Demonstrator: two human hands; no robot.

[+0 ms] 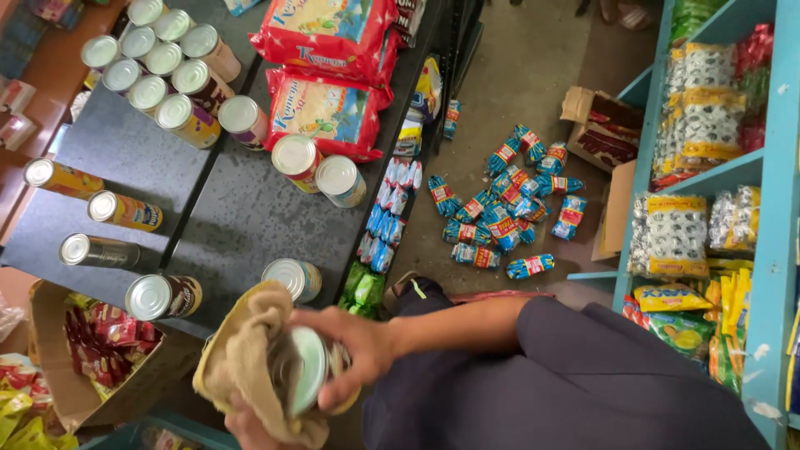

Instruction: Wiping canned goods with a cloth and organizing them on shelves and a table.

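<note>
The right hand (354,350) reaches in from the right at the bottom of the frame, forearm roughly level, fingers curled closed around the rim of a tin can (310,369). The left hand (250,429) shows only partly at the lower edge, under a tan cloth (246,350) wrapped about the can; how firmly it closes cannot be told. The can sits between both hands, low in the view, just in front of the dark shelf top (242,217). It lies tipped on its side, its silvery lid facing right toward the right palm, its long axis running roughly left to right. Six cans stand apart on the shelf top nearest the hands, with a cluster of about nine more at the far corner. Two red packets (329,112) lie beyond them. Roughly fifteen small blue bundles (508,208) are scattered on the floor
</note>
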